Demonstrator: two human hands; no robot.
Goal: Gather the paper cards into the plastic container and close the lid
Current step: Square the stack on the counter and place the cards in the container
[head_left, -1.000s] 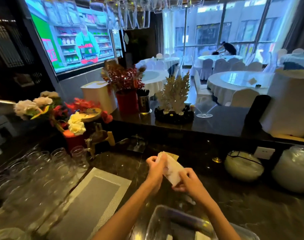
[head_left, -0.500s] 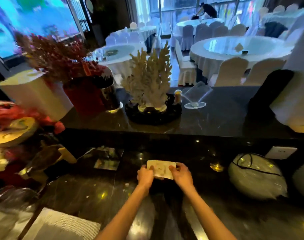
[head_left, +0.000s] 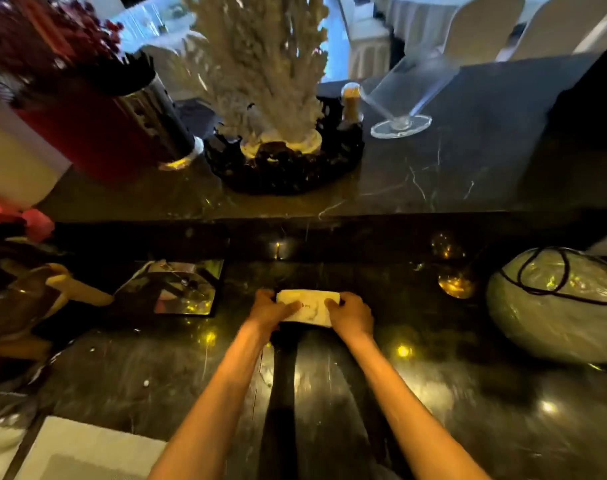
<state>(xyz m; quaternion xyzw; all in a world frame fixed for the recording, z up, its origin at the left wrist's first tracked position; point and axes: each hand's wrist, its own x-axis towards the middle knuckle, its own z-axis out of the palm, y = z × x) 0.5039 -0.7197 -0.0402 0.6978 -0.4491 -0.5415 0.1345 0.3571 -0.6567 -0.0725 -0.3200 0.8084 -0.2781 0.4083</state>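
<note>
Both arms are reaching forward over the dark marble bench. The left hand and right hand are gripping a stack of paper cards by its ends, just above the bench. Beyond, a white coral ornament is standing on the raised ledge.
</note>
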